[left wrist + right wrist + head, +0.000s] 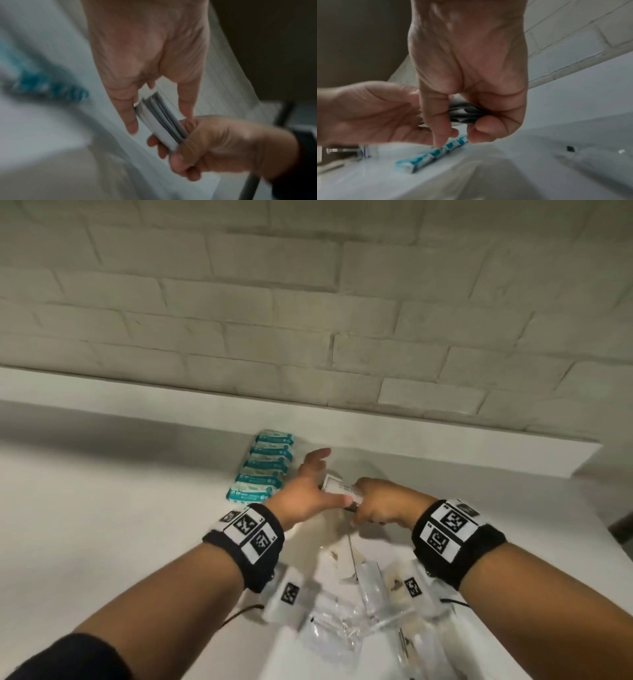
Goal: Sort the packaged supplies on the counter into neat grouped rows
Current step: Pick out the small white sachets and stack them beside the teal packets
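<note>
The right hand (380,501) is curled round a small bundle of flat white packets (340,487), thumb on one face and fingers on the other, holding the bundle on edge just above the bench (102,508). The left hand (310,491) is beside it with fingers straight and spread; in the left wrist view its fingers (128,115) lie along the far end of the bundle, touching it but not curled round it, as if squaring the edges.

Just beyond the left hand, a row of teal and white packs (265,470) lies on the bench, each overlapping the next. On the near side of both wrists a loose heap of clear wrapped items (359,604) lies unsorted.

The packets look thin, light and slightly flexible, and their smooth faces will probably slide over one another, so the bundle may fan out or shed a packet if pinched at one corner only. The safer hold is likely across the flat faces near the middle, with the other hand steadying the open end until the bundle is laid down. The clear wrapped items seem soft and crinkly; they would best be lifted singly by an edge.
</note>
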Motion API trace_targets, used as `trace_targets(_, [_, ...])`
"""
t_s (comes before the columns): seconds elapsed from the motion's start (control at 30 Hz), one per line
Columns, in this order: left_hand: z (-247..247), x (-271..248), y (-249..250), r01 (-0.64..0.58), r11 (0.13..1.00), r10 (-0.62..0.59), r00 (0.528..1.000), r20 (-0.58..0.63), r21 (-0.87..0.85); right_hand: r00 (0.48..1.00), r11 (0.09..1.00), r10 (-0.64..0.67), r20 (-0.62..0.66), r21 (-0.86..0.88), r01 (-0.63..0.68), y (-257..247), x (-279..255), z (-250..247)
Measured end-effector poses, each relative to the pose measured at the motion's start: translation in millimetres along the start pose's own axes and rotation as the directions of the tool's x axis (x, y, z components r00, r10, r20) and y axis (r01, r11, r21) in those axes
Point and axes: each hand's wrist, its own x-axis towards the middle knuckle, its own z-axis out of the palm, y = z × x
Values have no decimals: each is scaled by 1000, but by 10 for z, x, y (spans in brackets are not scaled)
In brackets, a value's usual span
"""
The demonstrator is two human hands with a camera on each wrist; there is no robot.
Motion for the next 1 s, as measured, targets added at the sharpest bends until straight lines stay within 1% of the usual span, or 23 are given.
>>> trace_targets(0.03, [-67,124,26,-26,955,10,998,56,294,1000,997,-14,-4,-76,14,5,114,-24])
trace_targets(0.07, [-103,269,48,-58,854,-4,993,118,517,1000,989,-29,-10,-142,27,19,254,-43])
trace_targets(0.1, [-116,381,71,-88,748,-35,985,171,657,1000,982,-27,-14,-185,24,24,375,-47])
trace_targets(0.17, [-118,594,70,-140,577,-85,970,230,805,1000,970,-18,-22,-241,13,13,582,-63])
trace_targets(0.23, [-118,759,29,-167,439,-94,969,230,883,1000,957,-20,-14,-290,15,-11,733,-81])
trace_targets(0.27, [-116,818,4,-172,396,-82,972,221,902,1000,952,-22,-11,-307,17,-6,795,-89])
trace_targets(0.3, [-120,886,-21,-176,376,-65,974,216,910,1000,949,-17,-12,-314,12,-3,862,-110])
trace_targets(0.4, [-122,1032,-54,-189,379,-30,976,216,906,999,944,-32,-15,-328,25,52,1020,-150])
trace_targets(0.5, [-158,1139,-56,-172,351,-64,976,207,920,1000,940,-14,4,-340,15,138,1073,-207])
trace_targets(0.57, [-187,1166,-73,-138,377,-106,976,190,916,1000,938,-22,8,-345,24,208,1045,-246])
trace_targets(0.63, [-189,1186,-88,-111,405,-118,978,173,907,1000,935,-26,-9,-354,21,308,1078,-266])
trace_targets(0.7, [-191,1199,-93,-87,417,-103,984,142,905,998,951,-30,-51,-310,13,341,1108,-262])
trace_targets(0.77, [-191,1269,-89,-46,412,-82,993,87,910,991,966,-49,-123,-259,16,356,1149,-280])
trace_targets(0.83, [-203,1356,-87,6,409,-62,998,22,913,975,979,-92,-203,-198,51,367,1198,-317])
trace_targets(0.93, [-218,1465,-88,90,461,-66,996,-67,883,943,983,-155,-296,-145,116,355,1243,-370])
trace_targets(1.0, [-220,1543,-102,113,484,-78,993,-86,868,925,980,-185,-333,-130,149,347,1297,-384])
